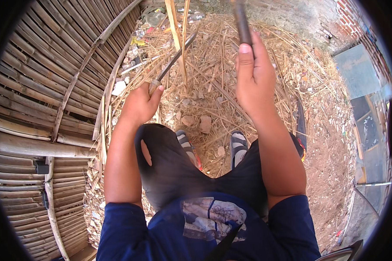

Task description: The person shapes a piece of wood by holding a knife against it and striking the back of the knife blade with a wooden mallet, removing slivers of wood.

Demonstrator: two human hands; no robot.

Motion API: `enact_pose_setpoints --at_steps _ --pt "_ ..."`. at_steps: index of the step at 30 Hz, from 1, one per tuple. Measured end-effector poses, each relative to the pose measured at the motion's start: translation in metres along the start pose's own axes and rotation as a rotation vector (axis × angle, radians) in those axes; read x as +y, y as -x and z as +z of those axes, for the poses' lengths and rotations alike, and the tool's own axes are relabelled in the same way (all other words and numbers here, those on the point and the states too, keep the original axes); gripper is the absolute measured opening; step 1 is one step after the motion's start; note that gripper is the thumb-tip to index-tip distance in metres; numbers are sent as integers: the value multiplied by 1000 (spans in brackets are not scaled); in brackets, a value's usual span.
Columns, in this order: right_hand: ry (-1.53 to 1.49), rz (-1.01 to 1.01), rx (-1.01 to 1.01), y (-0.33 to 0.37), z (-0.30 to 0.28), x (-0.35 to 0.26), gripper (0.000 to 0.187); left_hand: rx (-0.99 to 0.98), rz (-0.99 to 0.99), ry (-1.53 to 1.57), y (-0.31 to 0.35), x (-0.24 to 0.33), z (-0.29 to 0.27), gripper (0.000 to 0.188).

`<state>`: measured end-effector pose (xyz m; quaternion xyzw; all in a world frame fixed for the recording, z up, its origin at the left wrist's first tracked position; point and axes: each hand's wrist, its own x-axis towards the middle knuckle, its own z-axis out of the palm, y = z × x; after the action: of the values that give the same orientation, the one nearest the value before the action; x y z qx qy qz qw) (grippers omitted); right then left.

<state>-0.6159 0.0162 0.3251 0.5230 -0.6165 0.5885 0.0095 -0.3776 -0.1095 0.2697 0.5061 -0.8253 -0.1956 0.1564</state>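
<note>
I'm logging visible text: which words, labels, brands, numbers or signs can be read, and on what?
No readable text.
Print on navy shirt: marks too small, blurred to read.
Yellow scrap on ground: too small to tell.
Long blade, dark rod: none visible.

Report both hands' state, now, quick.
Left hand: closed, holding a long-bladed knife by its handle.
Right hand: closed, holding a dark rod; its material is unclear.
</note>
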Motion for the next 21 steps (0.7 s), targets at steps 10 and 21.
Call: enact_pose_setpoints --at_steps 10,21 --pt "416 247 -447 15 36 52 40 -39 -49 -15 -4 7 -1 57" --pt "133 -134 37 -2 2 48 54 -42 -34 -40 -1 11 1 59"
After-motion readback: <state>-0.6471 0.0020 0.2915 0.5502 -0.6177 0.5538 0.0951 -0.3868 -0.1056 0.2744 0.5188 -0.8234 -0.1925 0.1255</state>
